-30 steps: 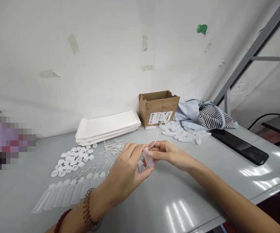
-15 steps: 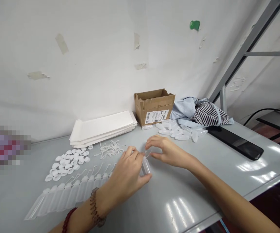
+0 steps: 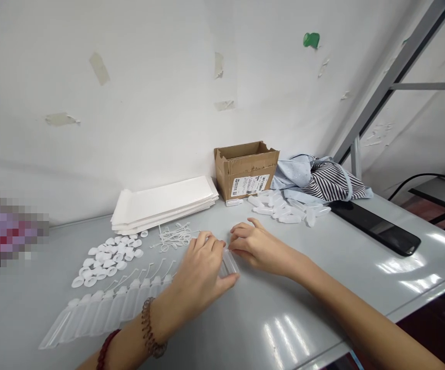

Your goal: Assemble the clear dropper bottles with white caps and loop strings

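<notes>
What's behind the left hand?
Beyond the left hand lies a pile of thin white plastic pieces. A row of translucent bottles runs in behind it, and part of a bottle shows by the thumb. The stretch between is covered.

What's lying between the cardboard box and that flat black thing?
In the head view, a loose pile of translucent bottles and part of the blue, striped cloth lie between the cardboard box and the flat black thing.

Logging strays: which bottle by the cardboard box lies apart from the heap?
The single bottle in front of the cardboard box, below the left end of its label. A gap separates it from the heap to its right, where others lie bunched.
</notes>
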Tool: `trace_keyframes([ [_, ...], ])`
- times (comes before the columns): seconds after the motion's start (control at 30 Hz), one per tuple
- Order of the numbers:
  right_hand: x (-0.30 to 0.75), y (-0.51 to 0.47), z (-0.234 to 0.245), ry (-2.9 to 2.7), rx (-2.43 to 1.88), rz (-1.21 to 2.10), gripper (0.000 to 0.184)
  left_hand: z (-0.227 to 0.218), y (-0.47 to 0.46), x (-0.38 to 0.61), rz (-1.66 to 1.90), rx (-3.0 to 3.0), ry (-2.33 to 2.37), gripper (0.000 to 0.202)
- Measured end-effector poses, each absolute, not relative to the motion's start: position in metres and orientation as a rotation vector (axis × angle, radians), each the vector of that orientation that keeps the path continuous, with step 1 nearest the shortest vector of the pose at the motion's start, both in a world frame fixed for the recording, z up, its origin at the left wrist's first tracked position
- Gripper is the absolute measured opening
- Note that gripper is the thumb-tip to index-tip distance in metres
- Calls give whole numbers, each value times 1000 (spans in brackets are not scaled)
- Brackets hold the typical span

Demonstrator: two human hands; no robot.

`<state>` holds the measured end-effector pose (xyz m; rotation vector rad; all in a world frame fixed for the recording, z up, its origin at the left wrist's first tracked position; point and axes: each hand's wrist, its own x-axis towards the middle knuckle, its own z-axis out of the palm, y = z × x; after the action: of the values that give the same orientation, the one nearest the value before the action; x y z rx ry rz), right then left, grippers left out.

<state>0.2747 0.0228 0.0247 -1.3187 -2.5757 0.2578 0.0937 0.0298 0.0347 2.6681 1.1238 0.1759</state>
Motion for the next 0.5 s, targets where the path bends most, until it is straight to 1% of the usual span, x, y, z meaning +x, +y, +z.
trace_keyframes([
  [0.3,275,21,26,-2579,-1326,320,18,31,30,94,163,2644,1116,29],
  [0.5,271,21,27,-2624,-1347,278,25,30,30,94,153,2636,1109,29],
])
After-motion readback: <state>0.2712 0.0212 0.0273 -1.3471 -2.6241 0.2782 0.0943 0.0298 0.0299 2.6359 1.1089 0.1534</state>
